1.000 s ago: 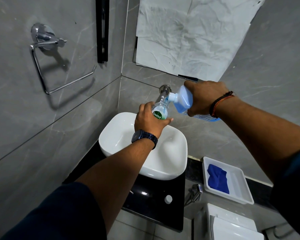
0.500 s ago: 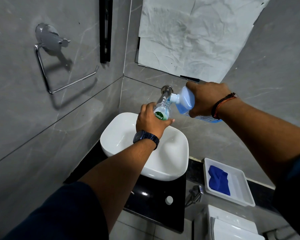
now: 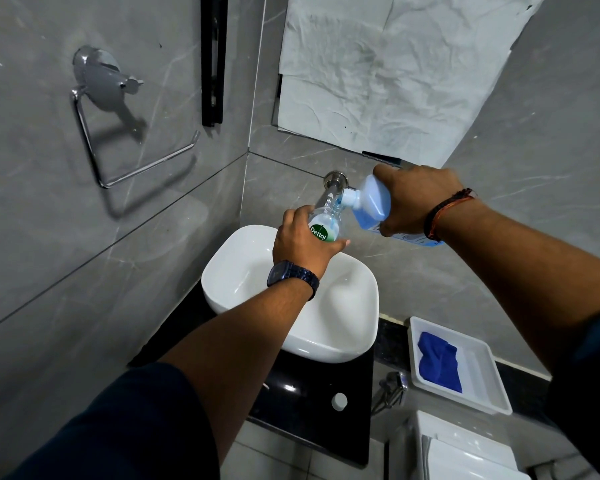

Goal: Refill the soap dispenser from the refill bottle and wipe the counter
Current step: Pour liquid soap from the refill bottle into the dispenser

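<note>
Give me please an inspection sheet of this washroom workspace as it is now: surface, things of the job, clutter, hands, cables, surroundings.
Surface: black counter under a white basin; no spill seen on it.
Job's things: dispenser held over the basin, pump off; refill bottle tilted, its nozzle at the dispenser's mouth; blue cloth lying in a white tray.
Clutter: small white cap on the counter.
Hands: left hand grips the dispenser; right hand grips the refill bottle.
Cables: nothing seen.
Surroundings: grey tiled walls, towel ring, wall tap, crumpled paper over the mirror.
</note>
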Available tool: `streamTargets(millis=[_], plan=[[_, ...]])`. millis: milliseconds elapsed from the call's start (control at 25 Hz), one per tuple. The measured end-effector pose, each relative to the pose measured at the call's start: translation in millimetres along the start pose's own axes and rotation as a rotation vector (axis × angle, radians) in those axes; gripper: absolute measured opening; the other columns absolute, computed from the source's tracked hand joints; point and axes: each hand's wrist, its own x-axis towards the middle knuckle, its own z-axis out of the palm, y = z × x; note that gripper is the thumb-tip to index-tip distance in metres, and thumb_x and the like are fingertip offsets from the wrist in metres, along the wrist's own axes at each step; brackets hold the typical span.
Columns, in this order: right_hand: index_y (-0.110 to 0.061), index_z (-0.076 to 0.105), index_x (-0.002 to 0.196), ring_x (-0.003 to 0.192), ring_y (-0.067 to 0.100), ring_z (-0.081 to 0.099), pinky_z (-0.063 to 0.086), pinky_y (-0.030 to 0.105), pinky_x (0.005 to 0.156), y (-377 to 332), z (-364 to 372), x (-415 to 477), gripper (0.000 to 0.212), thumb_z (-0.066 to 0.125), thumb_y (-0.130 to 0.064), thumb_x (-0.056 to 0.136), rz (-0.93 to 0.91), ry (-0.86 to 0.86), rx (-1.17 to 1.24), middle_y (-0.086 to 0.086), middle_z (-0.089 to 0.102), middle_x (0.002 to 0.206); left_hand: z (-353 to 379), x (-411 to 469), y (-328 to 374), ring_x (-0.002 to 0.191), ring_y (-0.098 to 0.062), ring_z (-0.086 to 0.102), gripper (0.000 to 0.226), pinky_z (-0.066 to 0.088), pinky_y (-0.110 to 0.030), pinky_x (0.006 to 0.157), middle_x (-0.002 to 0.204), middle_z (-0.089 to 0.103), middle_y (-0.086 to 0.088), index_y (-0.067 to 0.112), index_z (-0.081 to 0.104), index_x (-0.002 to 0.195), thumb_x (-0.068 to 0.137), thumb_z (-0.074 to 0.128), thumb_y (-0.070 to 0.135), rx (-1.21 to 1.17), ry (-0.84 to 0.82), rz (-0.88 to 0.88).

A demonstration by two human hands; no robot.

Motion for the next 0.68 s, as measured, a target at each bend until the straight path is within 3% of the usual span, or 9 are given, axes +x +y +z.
streamTargets(millis=[320, 680], plan=[[-0.029, 0.039, 0.106, 0.07, 0.027, 0.049, 0.036, 0.032, 0.061, -2.0, 6.3, 3.0, 0.065, 0.075, -0.048, 0.055, -0.006, -0.008, -0.004, 0.0, 0.06, 0.082, 0.6, 1.3, -5.6, 0.095, -0.02, 0.058, 0.082, 0.041, -0.026, 0.069, 0.114, 0.057, 0.001, 0.02, 0.055, 0.115, 0.046, 0.088, 0.05, 0.023, -0.011, 0.0], [-0.028, 0.039, 0.108, 0.071, 0.026, 0.049, 0.039, 0.033, 0.061, -1.2, 5.7, 5.1, 0.067, 0.076, -0.048, 0.056, -0.009, -0.008, 0.0, 0.0, 0.056, 0.082, 3.6, 4.8, -4.9, 0.096, -0.021, 0.058, 0.081, 0.046, -0.029, 0.071, 0.114, 0.057, 0.001, 0.021, 0.055, 0.116, 0.048, 0.088, 0.05, 0.018, -0.017, -0.007]])
